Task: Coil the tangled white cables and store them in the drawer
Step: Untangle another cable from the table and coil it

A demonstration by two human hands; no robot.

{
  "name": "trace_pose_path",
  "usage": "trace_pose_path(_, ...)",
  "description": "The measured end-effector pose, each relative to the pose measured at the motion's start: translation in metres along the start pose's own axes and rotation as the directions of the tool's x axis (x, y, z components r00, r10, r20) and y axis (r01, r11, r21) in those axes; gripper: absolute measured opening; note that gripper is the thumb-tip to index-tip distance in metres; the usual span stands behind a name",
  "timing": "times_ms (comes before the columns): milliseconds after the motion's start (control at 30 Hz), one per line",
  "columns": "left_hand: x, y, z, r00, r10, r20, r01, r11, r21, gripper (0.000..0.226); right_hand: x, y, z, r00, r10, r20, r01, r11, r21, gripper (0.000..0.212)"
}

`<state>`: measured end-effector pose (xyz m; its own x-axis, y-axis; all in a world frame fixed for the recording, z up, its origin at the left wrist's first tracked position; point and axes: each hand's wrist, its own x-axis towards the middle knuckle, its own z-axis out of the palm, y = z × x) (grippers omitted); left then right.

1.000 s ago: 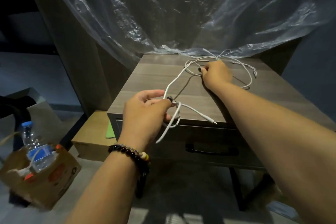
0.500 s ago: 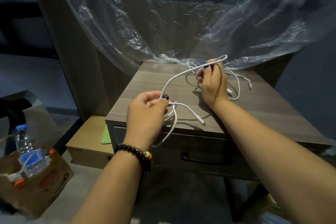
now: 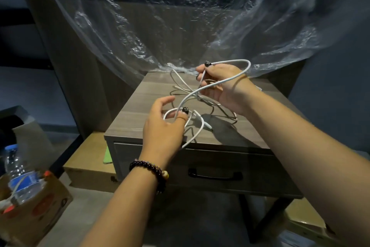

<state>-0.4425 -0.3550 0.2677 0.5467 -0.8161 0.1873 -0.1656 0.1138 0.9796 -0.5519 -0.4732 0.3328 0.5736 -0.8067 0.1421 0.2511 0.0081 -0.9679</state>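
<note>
The right hand [image 3: 222, 86] has its fingers curled round a raised loop of the white cables [image 3: 192, 94], pinching a strand near the dark fingertip up top. The left hand [image 3: 162, 126] pinches a small loop between thumb and forefinger, its other fingers spread loosely. 1 strand runs between the 2 hands; the rest of the tangle lies on the nightstand top [image 3: 132, 120], toward its far side, with a plug end lying to the right of the left hand. The drawer [image 3: 260, 168] below is closed. To coil well, I judge the left hand should keep its loop fixed while the right feeds slack evenly, shaking crossings free rather than pulling them tight.
</note>
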Motion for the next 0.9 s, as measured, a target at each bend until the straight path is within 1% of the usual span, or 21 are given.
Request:
trace_pose_path(67, 0.001, 0.003, 0.005, 0.999, 0.03, 0.019, -0.03, 0.999, -0.017, 0.035, -0.002, -0.009, 0.004, 0.998, 0.021, 0.058, -0.018, 0.998, -0.053, 0.023)
trace_pose_path(133, 0.003, 0.002, 0.011, 0.998, 0.05, 0.039, -0.049, 0.999, -0.005, 0.03, -0.005, -0.016, 0.007, 0.991, 0.046, 0.126, -0.039, 0.997, -0.062, 0.022)
trace_pose_path(200, 0.003, 0.002, 0.016, 0.997, 0.057, 0.054, -0.058, 0.998, 0.015, 0.022, -0.009, -0.02, 0.01, 0.986, 0.042, 0.162, -0.021, 0.991, -0.129, 0.022)
trace_pose_path(267, 0.003, 0.002, 0.019, 0.996, 0.078, 0.051, -0.08, 0.996, 0.035, 0.02, -0.014, -0.023, 0.011, 0.986, 0.004, 0.169, 0.031, 0.979, -0.203, 0.022)
trace_pose_path(367, 0.004, 0.0, 0.018, 0.994, 0.104, 0.036, -0.107, 0.992, 0.069, 0.023, -0.022, -0.023, 0.008, 0.984, -0.057, 0.167, 0.1, 0.96, -0.26, 0.018)
trace_pose_path(433, 0.005, 0.0, 0.015, 0.992, 0.112, 0.06, -0.117, 0.99, 0.079, 0.019, -0.027, -0.022, 0.003, 0.984, -0.095, 0.149, 0.136, 0.947, -0.292, 0.018)
trace_pose_path(500, 0.004, -0.001, 0.013, 0.99, 0.093, 0.102, -0.097, 0.995, 0.039, 0.013, -0.032, -0.02, -0.002, 0.983, -0.123, 0.136, 0.159, 0.94, -0.303, 0.017)
trace_pose_path(567, 0.002, 0.0, 0.012, 0.987, 0.085, 0.133, -0.085, 0.996, -0.01, 0.014, -0.035, -0.019, -0.005, 0.982, -0.121, 0.148, 0.161, 0.942, -0.295, 0.017)
trace_pose_path(633, 0.0, 0.001, 0.013, 0.984, 0.143, 0.107, -0.143, 0.99, -0.006, 0.015, -0.037, -0.017, -0.006, 0.977, -0.106, 0.184, 0.155, 0.949, -0.275, 0.019)
trace_pose_path(700, -0.001, 0.002, 0.014, 0.975, 0.212, 0.062, -0.214, 0.976, 0.044, 0.018, -0.038, -0.014, -0.005, 0.97, -0.132, 0.206, 0.189, 0.939, -0.286, 0.02)
trace_pose_path(733, -0.001, 0.003, 0.013, 0.971, 0.234, 0.039, -0.236, 0.969, 0.07, 0.02, -0.038, -0.012, -0.005, 0.966, -0.162, 0.201, 0.221, 0.92, -0.324, 0.021)
trace_pose_path(800, -0.001, 0.002, 0.011, 0.964, 0.264, -0.012, -0.262, 0.96, 0.097, 0.019, -0.038, -0.005, -0.005, 0.96, -0.212, 0.183, 0.275, 0.843, -0.462, 0.024)
trace_pose_path(833, 0.0, 0.001, 0.01, 0.961, 0.275, -0.037, -0.27, 0.957, 0.103, 0.018, -0.038, -0.001, -0.007, 0.961, -0.204, 0.185, 0.273, 0.799, -0.536, 0.027)
trace_pose_path(900, 0.002, -0.001, 0.008, 0.955, 0.287, -0.073, -0.278, 0.954, 0.109, 0.015, -0.037, 0.007, -0.014, 0.972, -0.109, 0.208, 0.224, 0.7, -0.679, 0.031)
